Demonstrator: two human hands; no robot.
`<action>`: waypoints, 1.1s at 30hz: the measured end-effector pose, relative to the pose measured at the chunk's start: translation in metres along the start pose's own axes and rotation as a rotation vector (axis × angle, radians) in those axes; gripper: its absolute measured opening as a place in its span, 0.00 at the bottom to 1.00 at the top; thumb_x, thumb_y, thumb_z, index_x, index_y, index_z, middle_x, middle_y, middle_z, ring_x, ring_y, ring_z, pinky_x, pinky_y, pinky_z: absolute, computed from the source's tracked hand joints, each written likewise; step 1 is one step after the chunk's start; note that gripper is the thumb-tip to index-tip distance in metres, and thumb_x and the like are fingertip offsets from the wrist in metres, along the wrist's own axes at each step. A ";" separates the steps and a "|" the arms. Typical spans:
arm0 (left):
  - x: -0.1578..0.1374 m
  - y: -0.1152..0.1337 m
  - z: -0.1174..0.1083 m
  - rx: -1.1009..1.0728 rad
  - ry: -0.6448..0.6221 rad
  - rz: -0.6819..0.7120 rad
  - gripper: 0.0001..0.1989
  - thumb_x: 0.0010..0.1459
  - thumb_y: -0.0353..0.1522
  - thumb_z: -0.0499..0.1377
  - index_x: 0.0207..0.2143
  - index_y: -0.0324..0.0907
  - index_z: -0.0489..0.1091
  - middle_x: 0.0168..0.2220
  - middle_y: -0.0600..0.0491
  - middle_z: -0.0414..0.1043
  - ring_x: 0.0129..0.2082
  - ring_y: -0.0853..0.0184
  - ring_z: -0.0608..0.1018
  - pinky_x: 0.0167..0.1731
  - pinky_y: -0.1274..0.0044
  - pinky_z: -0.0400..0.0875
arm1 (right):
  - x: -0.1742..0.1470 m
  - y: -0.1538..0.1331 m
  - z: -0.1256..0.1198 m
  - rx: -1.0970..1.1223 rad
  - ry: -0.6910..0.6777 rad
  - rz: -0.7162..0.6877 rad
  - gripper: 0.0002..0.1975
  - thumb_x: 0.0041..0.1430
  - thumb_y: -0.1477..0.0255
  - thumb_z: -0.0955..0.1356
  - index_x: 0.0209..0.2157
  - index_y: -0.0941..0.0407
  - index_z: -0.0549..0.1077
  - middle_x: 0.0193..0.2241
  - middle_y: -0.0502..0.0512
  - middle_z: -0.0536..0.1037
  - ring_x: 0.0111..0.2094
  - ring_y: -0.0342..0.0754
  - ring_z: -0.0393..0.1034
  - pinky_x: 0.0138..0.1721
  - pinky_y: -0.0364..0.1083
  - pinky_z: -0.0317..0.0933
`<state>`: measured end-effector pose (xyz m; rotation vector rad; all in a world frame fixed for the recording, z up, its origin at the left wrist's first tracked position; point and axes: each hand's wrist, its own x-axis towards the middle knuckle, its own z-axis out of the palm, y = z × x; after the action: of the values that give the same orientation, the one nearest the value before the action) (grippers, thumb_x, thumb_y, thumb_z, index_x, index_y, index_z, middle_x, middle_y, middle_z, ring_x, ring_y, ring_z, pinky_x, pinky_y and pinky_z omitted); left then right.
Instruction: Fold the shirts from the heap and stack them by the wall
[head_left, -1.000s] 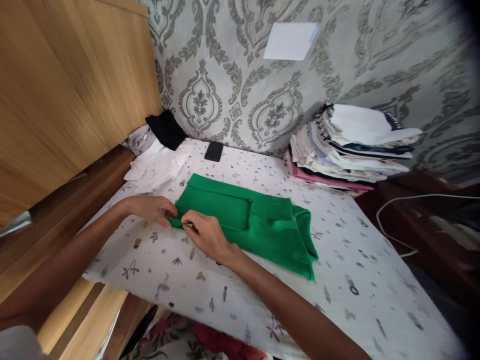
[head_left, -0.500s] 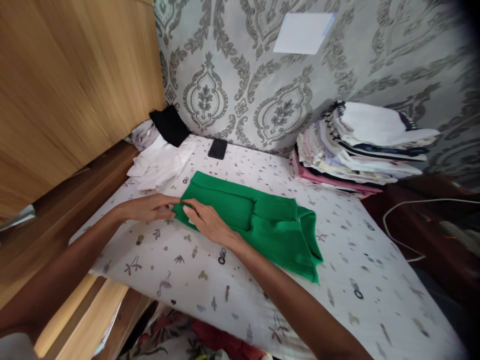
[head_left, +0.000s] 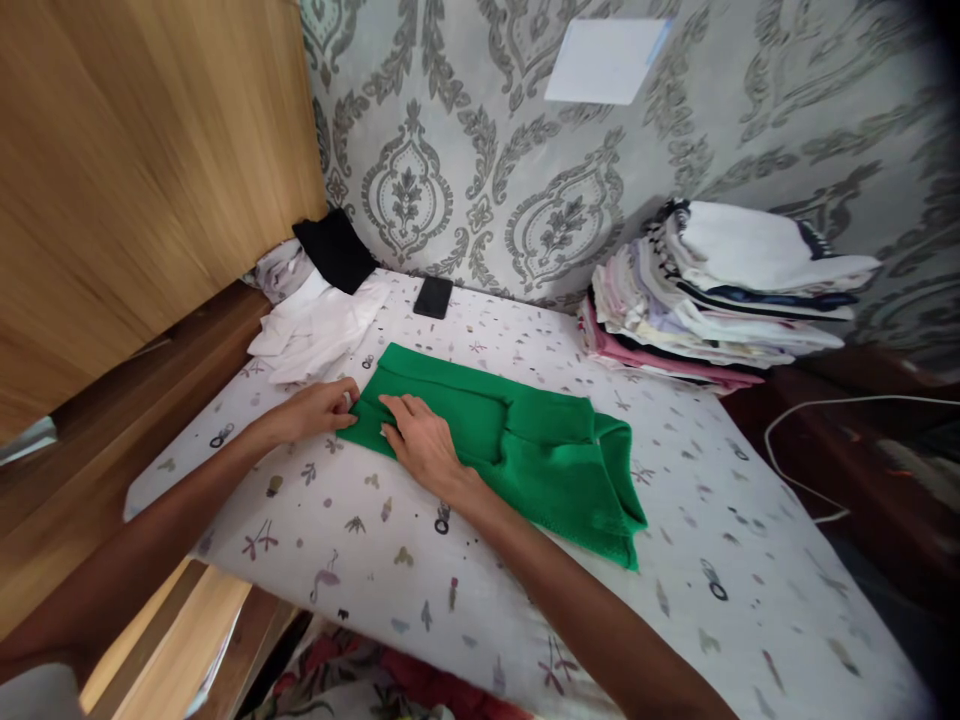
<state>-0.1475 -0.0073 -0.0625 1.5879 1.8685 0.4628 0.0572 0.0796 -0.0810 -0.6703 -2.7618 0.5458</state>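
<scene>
Where the left forearm (head_left: pixel 161 540) slants from eight o'clock, the left hand (head_left: pixel 319 408) curls its fingers at the nine-o'clock end of the cloth (head_left: pixel 480 425); whether it pinches, I cannot tell. Six o'clock of centre, that cloth lies under the right hand (head_left: pixel 429 443), loose, palm down, its forearm (head_left: pixel 566 585) running toward five.

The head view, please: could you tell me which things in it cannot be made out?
All in the head view:
Green cloth: its underside, hidden by its own upper layers.
Right hand: most of its palm, hidden by the back of the hand.
White sheet: any writing, too small to read.
Floral cloth: its lower part, cut off by the bottom edge.
</scene>
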 end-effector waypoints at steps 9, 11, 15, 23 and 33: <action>0.001 0.018 0.035 0.266 0.439 0.287 0.14 0.68 0.37 0.46 0.50 0.42 0.63 0.47 0.44 0.69 0.48 0.56 0.72 0.48 0.65 0.67 | -0.021 0.018 0.005 -0.035 0.077 -0.057 0.19 0.68 0.73 0.62 0.58 0.60 0.69 0.62 0.70 0.66 0.65 0.59 0.57 0.62 0.62 0.54; 0.009 0.013 0.041 0.277 0.418 0.290 0.13 0.67 0.36 0.47 0.50 0.42 0.64 0.47 0.44 0.69 0.47 0.56 0.71 0.49 0.63 0.67 | -0.021 0.019 0.007 -0.055 0.062 -0.040 0.18 0.67 0.73 0.64 0.57 0.61 0.70 0.62 0.71 0.66 0.66 0.60 0.56 0.62 0.63 0.53; 0.040 0.001 0.022 0.156 0.432 0.228 0.13 0.64 0.37 0.51 0.49 0.43 0.64 0.44 0.47 0.70 0.45 0.59 0.73 0.47 0.67 0.69 | -0.014 0.001 -0.002 -0.084 0.145 -0.058 0.14 0.67 0.74 0.64 0.52 0.58 0.73 0.59 0.70 0.68 0.61 0.60 0.61 0.57 0.61 0.60; 0.136 0.007 -0.028 0.069 0.331 -0.184 0.08 0.54 0.35 0.60 0.35 0.41 0.71 0.23 0.55 0.71 0.27 0.65 0.74 0.29 0.77 0.65 | 0.016 -0.058 0.004 -0.169 -0.154 0.033 0.18 0.65 0.61 0.68 0.48 0.60 0.71 0.44 0.65 0.77 0.46 0.58 0.74 0.40 0.52 0.71; 0.145 0.013 -0.021 0.021 0.242 -0.185 0.07 0.50 0.33 0.61 0.27 0.43 0.65 0.15 0.61 0.59 0.16 0.70 0.66 0.19 0.79 0.58 | 0.018 -0.044 -0.011 0.046 -0.108 0.188 0.10 0.60 0.75 0.64 0.43 0.58 0.72 0.37 0.61 0.81 0.38 0.56 0.77 0.35 0.50 0.68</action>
<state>-0.1618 0.1388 -0.0737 1.4055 2.1841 0.5752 0.0281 0.0552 -0.0506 -0.9222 -2.7915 0.7015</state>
